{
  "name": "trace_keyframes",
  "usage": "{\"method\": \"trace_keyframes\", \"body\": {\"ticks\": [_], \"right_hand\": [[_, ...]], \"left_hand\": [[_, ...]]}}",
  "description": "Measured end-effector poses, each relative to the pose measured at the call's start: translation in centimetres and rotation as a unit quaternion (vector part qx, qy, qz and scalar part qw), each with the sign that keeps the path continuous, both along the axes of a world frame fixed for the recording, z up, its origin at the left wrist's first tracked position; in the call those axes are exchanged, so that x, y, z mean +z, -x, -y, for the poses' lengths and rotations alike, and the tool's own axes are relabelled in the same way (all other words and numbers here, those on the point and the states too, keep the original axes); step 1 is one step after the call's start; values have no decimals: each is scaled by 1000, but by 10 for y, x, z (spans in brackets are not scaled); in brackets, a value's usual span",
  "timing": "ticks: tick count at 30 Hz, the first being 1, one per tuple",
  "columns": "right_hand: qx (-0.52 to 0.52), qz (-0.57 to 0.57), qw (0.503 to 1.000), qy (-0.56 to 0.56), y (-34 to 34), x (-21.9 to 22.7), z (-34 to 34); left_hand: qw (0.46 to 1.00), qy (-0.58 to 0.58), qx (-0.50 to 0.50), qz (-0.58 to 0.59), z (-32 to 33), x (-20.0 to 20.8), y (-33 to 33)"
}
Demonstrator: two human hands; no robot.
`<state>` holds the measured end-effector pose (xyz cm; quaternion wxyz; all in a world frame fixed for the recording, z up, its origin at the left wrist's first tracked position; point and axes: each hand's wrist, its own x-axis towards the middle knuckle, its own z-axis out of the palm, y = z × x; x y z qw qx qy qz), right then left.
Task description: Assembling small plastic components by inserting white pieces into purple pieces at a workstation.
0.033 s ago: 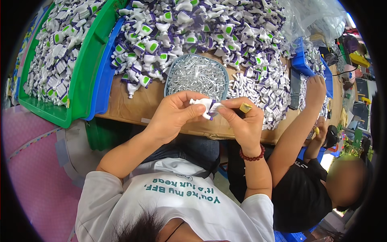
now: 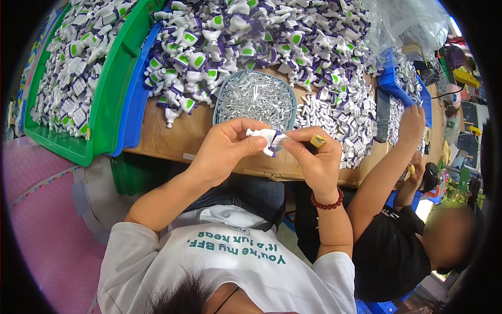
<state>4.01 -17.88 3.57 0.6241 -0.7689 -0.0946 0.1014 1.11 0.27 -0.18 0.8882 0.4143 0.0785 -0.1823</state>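
Observation:
My left hand [image 2: 228,146] pinches a small white and purple plastic toy part [image 2: 267,139] between thumb and fingertips. It is held up in front of my body, just at the near side of a tub of metal pins. My right hand [image 2: 317,157], with yellow tape on one finger, is closed on a small white plastic piece [image 2: 281,137] at the right end of that toy part. The two pieces touch; how deep one sits in the other is hidden by my fingers.
The blue-grey tub [image 2: 216,107] holds many metal pins. Heaps of white-purple toy parts [image 2: 209,34] and small white pieces [image 2: 319,112] cover the table. At left stand a green crate [image 2: 99,123] and a blue one [image 2: 128,123]. A co-worker's arm [image 2: 389,167] reaches toward a blue bin [image 2: 389,81] at right.
The toy part has turned slightly in my fingers, and the white piece sits closer against it. The co-worker's far hand has shifted a little nearer and to the right.

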Motion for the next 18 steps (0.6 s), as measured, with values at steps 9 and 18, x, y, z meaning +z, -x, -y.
{"method": "trace_keyframes", "body": {"ticks": [9,18], "right_hand": [[-3,53,998,44,2,4,-6],[45,41,995,84,-2,5,-8]], "left_hand": [[945,-270,16,182,-2,9,5],[910,-353,-56,208,-5,12,1]]}}
